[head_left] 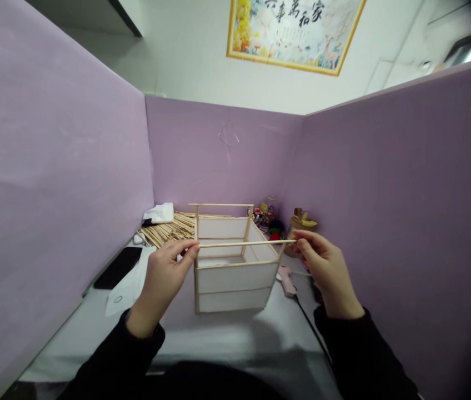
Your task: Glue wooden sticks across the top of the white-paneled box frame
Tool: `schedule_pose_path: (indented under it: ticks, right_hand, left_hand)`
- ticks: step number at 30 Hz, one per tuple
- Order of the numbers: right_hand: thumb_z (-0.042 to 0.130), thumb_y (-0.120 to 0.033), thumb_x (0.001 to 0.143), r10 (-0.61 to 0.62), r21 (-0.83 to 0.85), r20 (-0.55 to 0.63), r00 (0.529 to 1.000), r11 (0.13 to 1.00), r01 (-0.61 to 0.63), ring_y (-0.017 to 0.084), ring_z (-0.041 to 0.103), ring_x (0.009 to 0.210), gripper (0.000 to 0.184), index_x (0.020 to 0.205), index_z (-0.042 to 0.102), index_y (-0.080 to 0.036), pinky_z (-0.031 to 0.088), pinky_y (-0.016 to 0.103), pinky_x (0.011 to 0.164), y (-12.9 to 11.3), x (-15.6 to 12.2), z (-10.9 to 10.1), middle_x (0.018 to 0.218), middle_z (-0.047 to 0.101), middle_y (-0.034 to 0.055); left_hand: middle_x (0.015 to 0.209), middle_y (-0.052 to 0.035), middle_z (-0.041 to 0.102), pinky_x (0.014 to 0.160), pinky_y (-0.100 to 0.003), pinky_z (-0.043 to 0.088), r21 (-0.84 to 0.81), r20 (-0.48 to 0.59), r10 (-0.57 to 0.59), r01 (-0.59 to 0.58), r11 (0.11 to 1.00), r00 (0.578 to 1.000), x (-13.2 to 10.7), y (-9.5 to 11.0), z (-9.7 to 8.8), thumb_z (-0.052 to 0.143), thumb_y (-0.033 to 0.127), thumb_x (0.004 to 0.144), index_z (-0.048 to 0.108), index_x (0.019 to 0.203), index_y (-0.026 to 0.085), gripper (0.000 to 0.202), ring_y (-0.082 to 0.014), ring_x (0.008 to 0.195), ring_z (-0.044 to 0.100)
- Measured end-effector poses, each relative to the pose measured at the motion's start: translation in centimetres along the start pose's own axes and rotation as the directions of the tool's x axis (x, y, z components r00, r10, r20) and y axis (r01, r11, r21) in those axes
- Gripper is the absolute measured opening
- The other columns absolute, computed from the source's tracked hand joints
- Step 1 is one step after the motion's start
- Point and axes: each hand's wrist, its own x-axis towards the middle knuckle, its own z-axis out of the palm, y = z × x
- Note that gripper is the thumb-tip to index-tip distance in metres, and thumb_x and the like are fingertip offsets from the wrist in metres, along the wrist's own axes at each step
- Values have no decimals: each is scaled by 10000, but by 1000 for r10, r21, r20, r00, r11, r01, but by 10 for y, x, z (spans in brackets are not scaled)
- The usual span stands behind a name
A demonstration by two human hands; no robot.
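Observation:
A thin wooden stick [239, 244] is stretched level between my two hands, over the near top of a small box-shaped frame [231, 279]. That frame has wooden edges and posts with white panels, and its top is open. My left hand [171, 272] pinches the stick's left end between thumb and fingers, near the front left post. At the other end, my right hand [322, 264] pinches the stick by the front right post. Whether the stick touches the posts I cannot tell. Another stick [223, 205] lies across the rear posts.
Behind the frame lies a pile of wooden sticks [173, 229] with a white packet [159, 213]. A black phone-like slab [119, 268] and a paper sheet [129, 289] are at left. A pink glue gun [287, 281] with a black cord lies at right. Purple panels [219, 161] enclose the table.

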Motion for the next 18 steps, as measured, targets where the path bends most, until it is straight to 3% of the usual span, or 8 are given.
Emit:
schedule_pose_path:
  ticks: [2, 4, 6, 8, 12, 18]
  right_hand:
    - [611, -479, 822, -4, -50, -71, 997, 999, 1, 181, 636, 680, 414, 1051, 717, -151, 484, 287, 593, 6, 5, -10, 837, 735, 86]
    - [527, -483, 852, 25, -258, -71, 997, 965, -42, 182, 619, 668, 383, 944, 708, -158, 453, 279, 579, 18, 12, -23, 787, 716, 73]
    - [487, -450, 859, 135, -523, 34, 990, 847, -98, 183, 590, 628, 358, 760, 686, -170, 395, 273, 543, 37, 16, -32, 667, 671, 54]
    - [553, -396, 816, 271, -648, 141, 952, 752, -118, 182, 555, 553, 333, 578, 637, -180, 333, 279, 502, 59, 13, -33, 525, 599, 39]
    - [680, -348, 755, 382, -707, 206, 901, 694, -132, 198, 578, 550, 313, 493, 602, -195, 349, 296, 528, 101, -7, -11, 510, 619, 55]
    - [763, -391, 676, 462, -746, 160, 872, 636, -200, 238, 651, 645, 251, 556, 636, -210, 418, 301, 590, 139, -16, 8, 531, 636, 42]
  left_hand:
    - [846, -22, 768, 634, -283, 542, 2, 1, -2, 2, 1000, 1000, 0, 0, 0, 648, 328, 916, 775, 931, 234, 159, -150, 675, 656]
    - [848, -20, 769, 626, -275, 533, 7, 1, -2, 2, 1000, 1000, 0, 1, -1, 647, 328, 914, 776, 929, 231, 162, -145, 667, 651]
    - [845, -17, 769, 626, -271, 527, 11, 3, 1, -1, 1000, 1000, 1, 1, -1, 646, 333, 912, 777, 926, 228, 169, -143, 661, 648]
    - [847, -17, 770, 621, -269, 523, 12, 3, 4, -4, 1000, 1000, 1, 1, 0, 645, 341, 911, 778, 920, 225, 177, -141, 654, 645]
    - [855, -18, 772, 619, -266, 523, 10, -16, 12, -12, 1000, 1000, 1, 0, 0, 648, 349, 912, 778, 921, 226, 180, -138, 652, 644]
    - [869, -12, 780, 622, -273, 524, 27, -10, 22, -22, 999, 1000, 1, 0, -1, 658, 376, 908, 781, 932, 238, 186, -145, 648, 642]
